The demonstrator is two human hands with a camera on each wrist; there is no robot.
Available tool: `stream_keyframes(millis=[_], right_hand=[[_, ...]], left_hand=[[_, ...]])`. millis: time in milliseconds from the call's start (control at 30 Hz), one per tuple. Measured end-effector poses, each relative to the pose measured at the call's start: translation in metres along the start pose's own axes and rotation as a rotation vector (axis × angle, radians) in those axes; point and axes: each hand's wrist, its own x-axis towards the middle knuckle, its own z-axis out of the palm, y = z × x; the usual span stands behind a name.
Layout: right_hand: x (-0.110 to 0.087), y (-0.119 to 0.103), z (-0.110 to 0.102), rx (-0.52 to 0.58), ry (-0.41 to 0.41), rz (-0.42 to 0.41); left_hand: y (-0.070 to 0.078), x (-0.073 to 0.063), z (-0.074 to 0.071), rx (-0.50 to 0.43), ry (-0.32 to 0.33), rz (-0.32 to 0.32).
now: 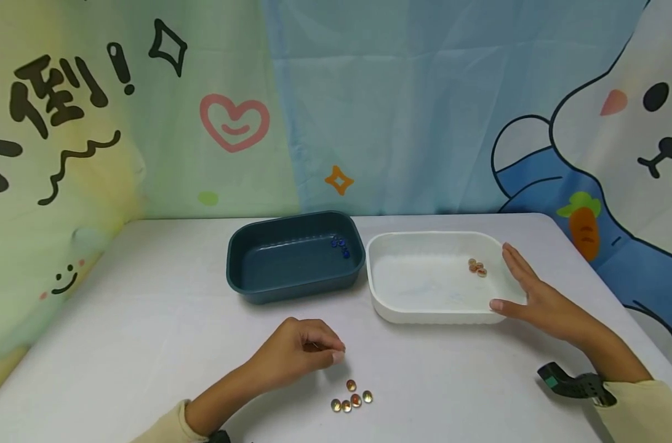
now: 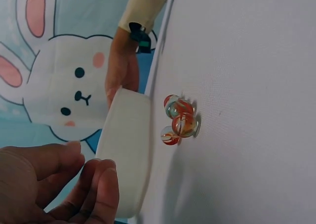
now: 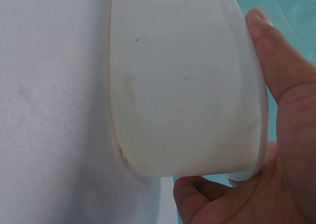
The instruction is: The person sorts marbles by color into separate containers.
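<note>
Loose marbles (image 1: pixel 356 400) | near left hand (image 1: pixel 294 352), curled, hold unclear | well apart from right hand (image 1: pixel 546 304), gripping white tray (image 1: pixel 419 314)

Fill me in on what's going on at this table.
A person is working with marbles and two trays. The left hand is near five loose amber marbles on the table, its fingers bent toward the thumb; whether it holds anything isn't clear. The right hand rests against the right end of the white tray, which has some orange marbles in it. The dark blue tray contains a few blue marbles.
</note>
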Motion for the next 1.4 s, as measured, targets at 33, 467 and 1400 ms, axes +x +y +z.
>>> stream_keyframes(millis=[33,467,1400], right_hand=[[0.001,0.000,0.000,0.000,0.000,-0.004],[0.001,-0.003,0.001,-0.010,0.007,0.005],[0.001,-0.001,0.002,0.011,0.005,-0.003]], left_hand=[[-0.001,-0.003,-0.001,0.004,0.004,0.007],[-0.012,-0.028,0.005,0.029,-0.053,0.021],[-0.025,-0.043,0.018,0.069,-0.076,0.023]])
